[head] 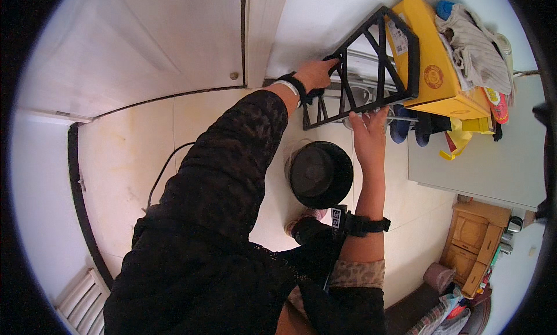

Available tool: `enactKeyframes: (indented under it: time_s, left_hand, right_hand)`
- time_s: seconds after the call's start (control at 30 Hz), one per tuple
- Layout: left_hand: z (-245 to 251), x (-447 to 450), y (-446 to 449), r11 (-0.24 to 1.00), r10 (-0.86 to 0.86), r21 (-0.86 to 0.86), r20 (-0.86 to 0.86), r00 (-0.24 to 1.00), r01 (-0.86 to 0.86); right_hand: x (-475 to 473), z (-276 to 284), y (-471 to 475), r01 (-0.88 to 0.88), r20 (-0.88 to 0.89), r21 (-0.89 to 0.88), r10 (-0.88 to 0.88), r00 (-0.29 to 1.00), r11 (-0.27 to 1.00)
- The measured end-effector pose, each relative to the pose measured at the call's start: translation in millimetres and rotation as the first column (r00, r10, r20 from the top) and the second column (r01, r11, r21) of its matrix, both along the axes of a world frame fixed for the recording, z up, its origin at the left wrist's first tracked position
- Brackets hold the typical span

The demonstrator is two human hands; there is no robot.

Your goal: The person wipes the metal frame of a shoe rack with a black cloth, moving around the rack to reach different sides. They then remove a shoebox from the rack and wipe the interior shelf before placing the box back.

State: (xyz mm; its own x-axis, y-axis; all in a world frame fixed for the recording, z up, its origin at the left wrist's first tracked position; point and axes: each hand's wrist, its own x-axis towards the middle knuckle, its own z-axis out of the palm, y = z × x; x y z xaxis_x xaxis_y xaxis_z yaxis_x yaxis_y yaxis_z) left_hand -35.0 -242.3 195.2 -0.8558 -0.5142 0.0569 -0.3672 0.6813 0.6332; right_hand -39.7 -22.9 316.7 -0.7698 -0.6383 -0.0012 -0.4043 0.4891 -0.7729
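A black openwork plastic frame (383, 52) with diagonal struts hangs tilted between my hands, over the floor by the wall. My left hand (315, 76) is closed around its upper-left edge. At its lower edge, my right hand (369, 132) grips the bar, with the thumb and fingertips against it. Through the gaps in the frame, shiny metal pots (359, 95) show in part. Below the frame, a round black bucket (343, 174) stands on the floor just in front of my foot (293, 226).
A yellow cardboard box (435, 69) with a grey knitted cloth (474, 47) on top stands close by the frame's right end. Dark blue slippers (401, 126) sit below it. A black cable (163, 174) crosses the tiles at left. A wooden cabinet (472, 230) stands at right.
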Motion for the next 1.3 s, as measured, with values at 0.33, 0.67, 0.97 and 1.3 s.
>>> enactKeyframes:
  time_s: [0.33,0.67,0.97,1.3]
  left_hand:
    - [23,25,31,0.829,-0.168,0.534,-0.044,0.985,0.165]
    - [15,24,102,0.748,-0.091,0.647,-0.118,0.989,0.146]
    - [19,47,92,0.967,-0.244,0.055,-0.064,0.968,0.247]
    - [19,48,31,0.772,-0.410,-0.492,0.100,0.907,0.403]
  right_hand:
    - [-1,-2,-5,0.019,-0.070,0.082,-0.013,0.997,0.996]
    - [-3,1,-8,0.007,-0.038,0.063,-0.004,0.999,0.998]
    - [-10,-7,-1,-0.035,0.060,-0.023,0.036,0.998,0.999]
    - [-12,-8,2,-0.003,0.071,0.020,0.002,0.997,1.000]
